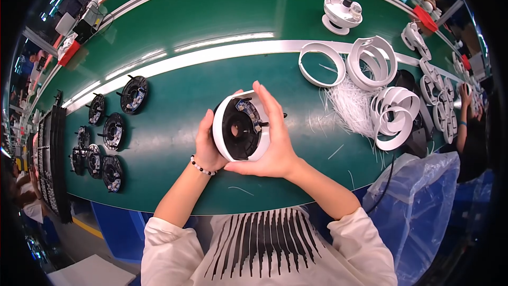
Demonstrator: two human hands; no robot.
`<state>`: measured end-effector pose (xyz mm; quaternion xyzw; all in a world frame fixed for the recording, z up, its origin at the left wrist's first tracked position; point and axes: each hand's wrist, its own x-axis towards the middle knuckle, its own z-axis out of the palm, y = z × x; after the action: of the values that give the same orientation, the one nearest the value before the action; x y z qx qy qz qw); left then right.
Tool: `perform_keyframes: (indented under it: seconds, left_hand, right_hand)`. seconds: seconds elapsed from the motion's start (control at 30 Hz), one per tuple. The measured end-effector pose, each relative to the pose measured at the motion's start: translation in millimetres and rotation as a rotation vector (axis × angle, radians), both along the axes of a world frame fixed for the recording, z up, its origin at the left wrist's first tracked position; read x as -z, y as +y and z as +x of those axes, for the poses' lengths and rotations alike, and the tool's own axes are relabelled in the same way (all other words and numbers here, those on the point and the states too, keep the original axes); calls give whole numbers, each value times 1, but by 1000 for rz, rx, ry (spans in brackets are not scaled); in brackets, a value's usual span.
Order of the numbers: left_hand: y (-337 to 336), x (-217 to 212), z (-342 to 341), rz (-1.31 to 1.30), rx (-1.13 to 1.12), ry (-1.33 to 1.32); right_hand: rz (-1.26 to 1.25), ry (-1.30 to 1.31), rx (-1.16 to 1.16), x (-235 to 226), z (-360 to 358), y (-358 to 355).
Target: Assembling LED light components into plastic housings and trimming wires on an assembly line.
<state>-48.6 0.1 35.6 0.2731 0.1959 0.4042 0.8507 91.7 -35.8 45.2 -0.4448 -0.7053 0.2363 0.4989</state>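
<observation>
Far to my left on the green table (174, 143) lie the black discs (106, 132), spread in a loose group and well apart from my hands. My left hand (207, 143) cups the white housing (241, 126) from behind and below, its fingers wrapped around the rim. The housing sits tilted up off the table, about mid-scene and near me, its open face turned toward me with a black disc insert (239, 131) seated inside. My right hand (275, 137) holds the other side, fingers (267, 103) stretched up over the right edge, thumb beneath. Both hands are closed on the housing.

As I judge it, the insert may not be fully home; if I press unevenly, it could cock in the shell or pop out. My right fingers lie close to the small parts near the insert's upper edge and could snag them.

To the right are the white rings (373, 61), stacked and leaning, with a tangle of thin white strands (352, 106) between them; a careless sweep of my elbow could topple the rings.
</observation>
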Motion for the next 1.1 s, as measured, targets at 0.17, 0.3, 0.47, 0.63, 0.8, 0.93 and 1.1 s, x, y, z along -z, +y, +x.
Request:
perform_keyframes:
  seconds: [0.17,0.3,0.47,0.63,0.8,0.93,1.1]
  left_hand:
    - [3,-8,0,-47,29,-178]
    - [2,2,-2,-29,-1,-129]
    - [-4,2,4,-93,-64,-180]
    - [-2,3,3,-78,-72,-130]
    - [-2,5,3,-229,-79,-86]
    - [-4,6,0,-161,1,-88]
    - [-3,6,-5,-124,58,-162]
  right_hand:
    - [-64,525,-97,1,3,7]
    - [-23,149,-76,2,-3,1]
    - [101,-11,3,3,-6,-3]
    - [147,-40,34,5,-8,-1]
    - [175,-241,25,4,-5,1]
    - [147,-113,-10,7,-5,4]
    - [204,-185,14,3,-9,7]
